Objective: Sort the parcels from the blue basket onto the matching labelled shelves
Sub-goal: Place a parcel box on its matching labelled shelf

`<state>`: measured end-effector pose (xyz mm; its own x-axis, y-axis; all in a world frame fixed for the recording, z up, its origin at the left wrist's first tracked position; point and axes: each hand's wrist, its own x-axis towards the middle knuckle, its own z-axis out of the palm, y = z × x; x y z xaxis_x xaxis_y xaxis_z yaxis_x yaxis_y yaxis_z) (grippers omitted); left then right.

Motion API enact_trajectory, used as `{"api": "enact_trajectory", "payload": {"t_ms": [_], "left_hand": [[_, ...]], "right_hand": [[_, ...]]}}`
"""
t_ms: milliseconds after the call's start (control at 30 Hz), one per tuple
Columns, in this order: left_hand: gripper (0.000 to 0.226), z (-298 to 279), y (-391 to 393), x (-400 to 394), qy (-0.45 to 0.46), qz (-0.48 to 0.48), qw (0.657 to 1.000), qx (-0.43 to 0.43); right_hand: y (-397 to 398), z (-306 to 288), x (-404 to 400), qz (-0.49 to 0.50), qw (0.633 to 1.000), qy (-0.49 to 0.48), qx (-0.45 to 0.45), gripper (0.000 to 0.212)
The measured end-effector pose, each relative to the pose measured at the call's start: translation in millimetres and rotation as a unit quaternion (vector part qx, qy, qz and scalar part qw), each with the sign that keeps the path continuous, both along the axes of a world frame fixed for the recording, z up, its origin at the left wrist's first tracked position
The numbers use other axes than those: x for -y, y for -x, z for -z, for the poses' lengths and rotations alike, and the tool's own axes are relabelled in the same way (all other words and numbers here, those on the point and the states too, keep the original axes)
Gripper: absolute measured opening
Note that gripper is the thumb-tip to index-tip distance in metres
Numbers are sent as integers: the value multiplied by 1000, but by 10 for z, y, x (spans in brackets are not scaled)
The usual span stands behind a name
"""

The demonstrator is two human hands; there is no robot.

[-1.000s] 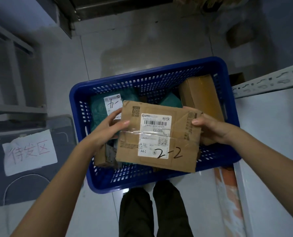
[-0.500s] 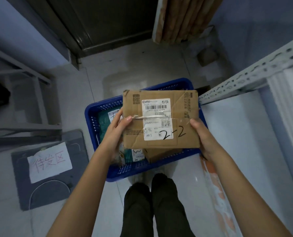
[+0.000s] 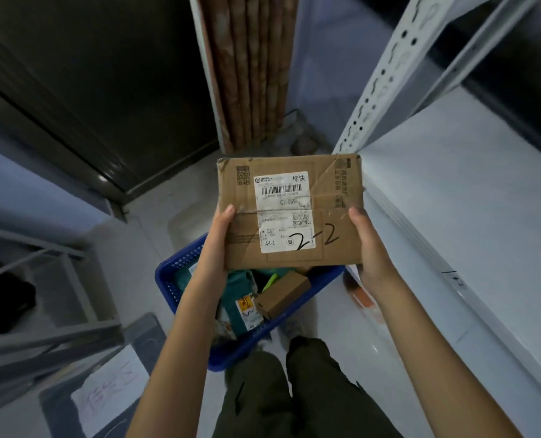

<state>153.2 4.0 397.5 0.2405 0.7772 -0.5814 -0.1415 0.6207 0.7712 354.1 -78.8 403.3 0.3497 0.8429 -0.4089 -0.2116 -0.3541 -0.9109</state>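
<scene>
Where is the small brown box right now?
In the head view, the small brown box lies inside the blue basket on the floor, just below the large parcel held up in both hands.

The cardboard parcel [image 3: 289, 213] carries a white shipping label [image 3: 284, 212]. Printed on it at upper right are the characters "标快", beneath a barcode the code "CE 069", and at lower left "A4-1" beside a circled "包". Handwritten in black marker across the label's lower right edge and onto the cardboard is "2-2". A white paper sign [image 3: 111, 390] at lower left bears red handwritten characters, too blurred to read with confidence.
</scene>
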Motion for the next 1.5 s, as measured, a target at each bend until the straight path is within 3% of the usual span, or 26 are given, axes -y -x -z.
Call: {"api": "enact_trajectory", "payload": {"t_ms": [67,200,333,400,600,767,967,1200,1367,1500], "left_hand": [[44,-178,-8,-55,-23,24,999,7],[46,-614,0,-145,-109,90,989,45],[63,-1063,-37,-180,-214,178,958,77],[57,-1268,-143,-140,-225,195,949,101],[53,-1932,-586,127,-255,248,917,180],[43,-2492,-871,335,-299,258,891,227],[50,-3166,-1033,587,-366,274,841,290],[53,-3998,-1086,715,-435,253,796,337],[26,-4635,-1191,833,-474,239,768,358],[51,-5094,-1278,954,-492,236,748,378]], "right_hand": [[51,-219,80,32,999,-32,7,42],[213,-642,227,95,991,-86,30,44],[292,-1025,423,176,973,-128,71,34],[265,-1222,563,206,963,-143,96,30],[113,-1836,1032,294,915,-230,151,53],[-20,-2389,1336,320,885,-288,178,43],[-77,-3085,1655,319,851,-338,243,93],[-75,-3895,1794,329,797,-414,290,63],[-179,-4467,1921,318,765,-458,322,62],[-239,-4900,2031,307,737,-478,367,57]]}}
